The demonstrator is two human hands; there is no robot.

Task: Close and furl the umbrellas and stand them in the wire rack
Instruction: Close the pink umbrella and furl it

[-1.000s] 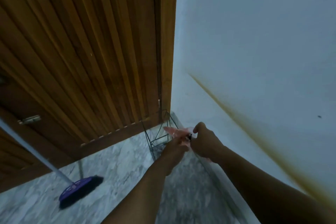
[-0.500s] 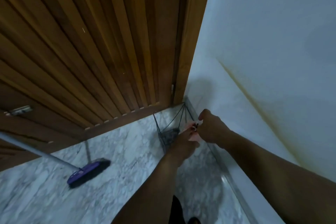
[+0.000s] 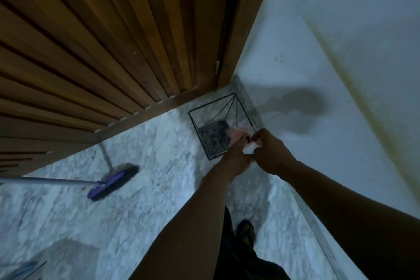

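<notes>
A black wire rack (image 3: 193,116) stands on the marble floor in the corner between the wooden door and the white wall. A dark speckled thing (image 3: 214,137) lies in its bottom. Just above the rack's near right corner both my hands hold a small pink and white umbrella (image 3: 248,149), mostly hidden by my fingers. My left hand (image 3: 236,157) grips it from the left, and my right hand (image 3: 270,154) pinches it from the right, near a small black tip.
A purple broom (image 3: 112,180) with a grey pole lies on the floor to the left. The slatted wooden door (image 3: 113,41) fills the upper left, the white wall (image 3: 341,52) the right. My foot (image 3: 245,232) is below. A blue object (image 3: 20,270) shows at the bottom left corner.
The view has tilted down and closer to the corner. My hands with the pink umbrella have come down over the rack's near right corner.
</notes>
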